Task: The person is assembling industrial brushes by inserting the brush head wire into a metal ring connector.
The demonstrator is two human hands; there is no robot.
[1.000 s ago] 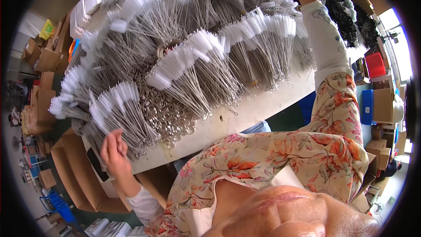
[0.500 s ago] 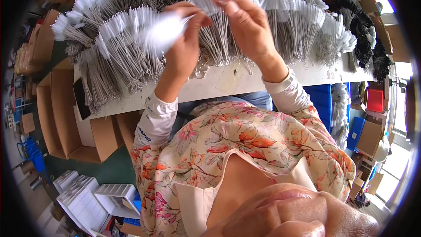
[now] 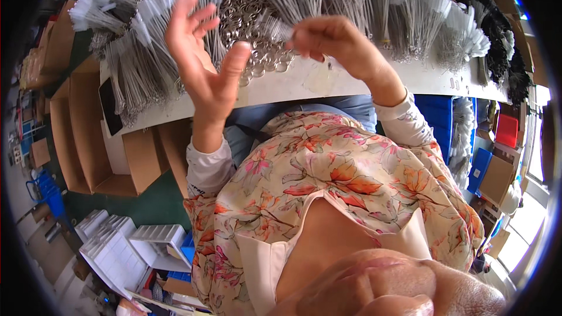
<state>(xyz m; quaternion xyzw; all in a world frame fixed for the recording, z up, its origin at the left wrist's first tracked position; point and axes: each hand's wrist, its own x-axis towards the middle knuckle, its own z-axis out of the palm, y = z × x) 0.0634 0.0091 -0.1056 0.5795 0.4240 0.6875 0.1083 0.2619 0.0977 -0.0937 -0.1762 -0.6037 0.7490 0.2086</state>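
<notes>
your left hand point(image 3: 205, 73) has spread, so free; at its 3 o'clock right hand point(image 3: 339, 44) curls by white cylindrical bristle brushes point(image 3: 273, 28), can't tell pinch

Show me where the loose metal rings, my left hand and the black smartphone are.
Loose metal rings point(image 3: 237, 16): head view, on the middle of the pile.
Left hand point(image 3: 205, 79): head view, on the middle of the hand, between fingers and wrist.
Black smartphone point(image 3: 109, 105): head view, on its dark face.
</notes>
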